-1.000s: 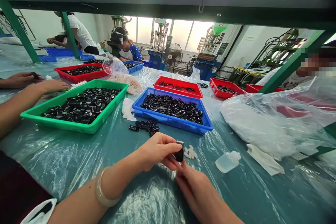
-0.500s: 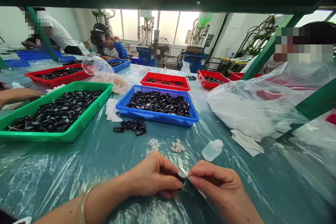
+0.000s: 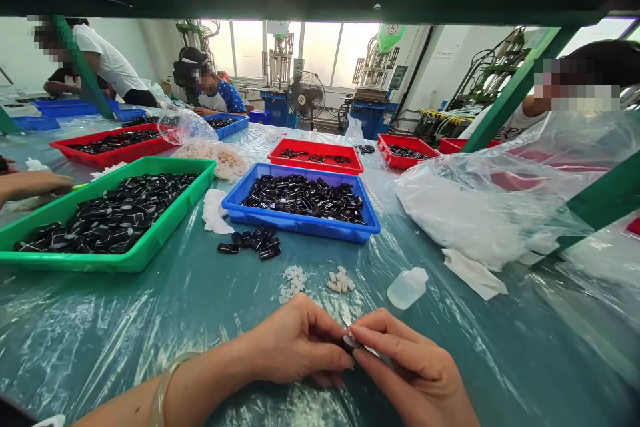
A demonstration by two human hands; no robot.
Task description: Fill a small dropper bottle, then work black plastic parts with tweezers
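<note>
My left hand is closed around a small black piece, most of which its fingers hide; a pale, flat end of the piece faces up. The thumb and fingers of my right hand pinch a thin, flat metal tool and meet at that pale end. Much of the tool is covered by my fingers. Just beyond my hands lie a pile of tiny white bits and a heap of off-white plugs. A translucent plastic bottle lies to their right.
Loose black pieces lie before a blue tray full of similar ones. A green tray is at left, beside a co-worker's hand. Right, a plastic bag of white material leans by a green post. A shelf crosses overhead.
My right hand has turned and moved slightly left, its fingertips now over the pale end of the black piece. Less of the metal tool shows. My left hand keeps its hold.
</note>
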